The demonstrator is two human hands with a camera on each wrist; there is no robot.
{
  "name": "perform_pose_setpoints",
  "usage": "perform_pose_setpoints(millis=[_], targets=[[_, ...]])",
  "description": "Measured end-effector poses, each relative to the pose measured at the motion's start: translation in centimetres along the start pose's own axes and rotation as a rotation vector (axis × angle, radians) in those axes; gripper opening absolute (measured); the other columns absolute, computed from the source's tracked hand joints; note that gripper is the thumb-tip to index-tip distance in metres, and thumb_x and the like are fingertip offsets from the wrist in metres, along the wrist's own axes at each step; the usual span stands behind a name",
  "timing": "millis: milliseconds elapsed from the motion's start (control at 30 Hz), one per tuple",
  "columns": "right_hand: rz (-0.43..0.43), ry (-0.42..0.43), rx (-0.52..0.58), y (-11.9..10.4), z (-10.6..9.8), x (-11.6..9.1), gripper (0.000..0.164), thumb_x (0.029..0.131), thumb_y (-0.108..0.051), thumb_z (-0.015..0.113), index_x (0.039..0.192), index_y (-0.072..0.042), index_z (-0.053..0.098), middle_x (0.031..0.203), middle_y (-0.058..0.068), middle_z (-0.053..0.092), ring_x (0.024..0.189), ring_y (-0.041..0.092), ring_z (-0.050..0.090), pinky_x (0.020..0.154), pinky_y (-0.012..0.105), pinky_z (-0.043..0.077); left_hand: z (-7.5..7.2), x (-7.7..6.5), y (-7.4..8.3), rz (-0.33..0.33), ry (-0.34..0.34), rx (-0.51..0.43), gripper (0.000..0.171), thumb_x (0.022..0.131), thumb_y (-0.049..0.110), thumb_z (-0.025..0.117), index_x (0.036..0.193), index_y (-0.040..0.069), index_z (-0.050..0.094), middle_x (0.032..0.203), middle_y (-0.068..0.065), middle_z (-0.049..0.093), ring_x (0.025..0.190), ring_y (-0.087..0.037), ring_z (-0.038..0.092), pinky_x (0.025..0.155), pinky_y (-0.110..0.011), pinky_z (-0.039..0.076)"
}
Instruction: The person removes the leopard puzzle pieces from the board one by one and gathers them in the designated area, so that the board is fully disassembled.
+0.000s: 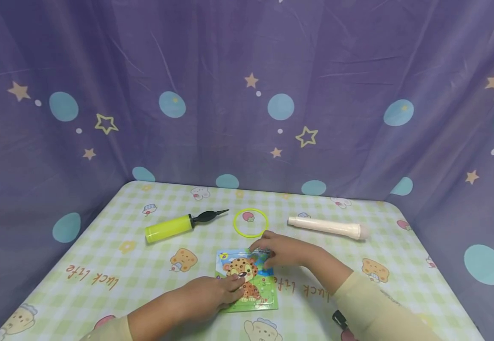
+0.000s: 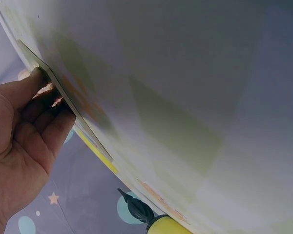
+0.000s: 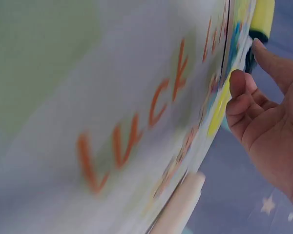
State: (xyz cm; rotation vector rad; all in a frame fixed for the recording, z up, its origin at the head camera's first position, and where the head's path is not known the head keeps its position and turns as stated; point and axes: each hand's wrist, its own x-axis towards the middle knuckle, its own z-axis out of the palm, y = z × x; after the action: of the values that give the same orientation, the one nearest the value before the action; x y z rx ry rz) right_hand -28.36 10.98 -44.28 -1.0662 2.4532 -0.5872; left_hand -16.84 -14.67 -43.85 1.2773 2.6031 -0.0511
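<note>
Puzzle [image 1: 255, 290] lies flat on the tablecloth [image 1: 144, 279], under the person's hands. L hand [image 1: 202, 298] comes in low, fingers nearly straight, resting on its L part, no grip; R hand [image 1: 287, 248] arches over the far R corner, fingers loosely bent, nothing held, can't tell if touching. Cloth's checked, green & white; ring [image 1: 235, 222] just beyond is thin, round, yellow. Puzzle's a thin rect. board w/ a spotted orange cartoon animal on grass.
</note>
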Motion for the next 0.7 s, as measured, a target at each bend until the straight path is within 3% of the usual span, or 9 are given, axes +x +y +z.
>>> perform_pose_setpoints(millis=[267,533,700], targets=[[-0.004,-0.031,-0.122,-1.3,1.2,0.8,0.029,0.087,-0.028,0.075,0.114,-0.033,0.066,0.104,-0.012,0.049,0.092,0.004,0.052,0.087,0.026,0.048,-0.1,0.1,0.1,0.002,0.019,-0.019,0.041,0.102,0.022,0.051,0.143,0.024,0.053,0.154,0.005,0.042,0.14,-0.013,0.042,0.1,-0.03,0.049],[0.013,-0.021,-0.099,-1.4,1.7,1.2,0.025,0.087,-0.027,0.075,0.109,-0.033,0.064,0.104,-0.012,0.05,0.094,0.004,0.053,0.089,0.027,0.049,0.0,0.0,0.0,-0.009,0.019,-0.043,0.041,0.102,0.022,0.051,0.143,0.023,0.053,0.153,0.004,0.043,0.14,-0.014,0.043,0.099,-0.03,0.05],[0.033,0.004,-0.115,-1.4,1.9,1.0,0.026,0.086,-0.029,0.076,0.107,-0.037,0.062,0.108,-0.009,0.047,0.089,0.005,0.053,0.083,0.027,0.049,0.2,0.0,0.0,-0.004,0.03,-0.037,0.041,0.102,0.02,0.051,0.143,0.023,0.053,0.153,0.004,0.043,0.139,-0.014,0.043,0.099,-0.03,0.05]])
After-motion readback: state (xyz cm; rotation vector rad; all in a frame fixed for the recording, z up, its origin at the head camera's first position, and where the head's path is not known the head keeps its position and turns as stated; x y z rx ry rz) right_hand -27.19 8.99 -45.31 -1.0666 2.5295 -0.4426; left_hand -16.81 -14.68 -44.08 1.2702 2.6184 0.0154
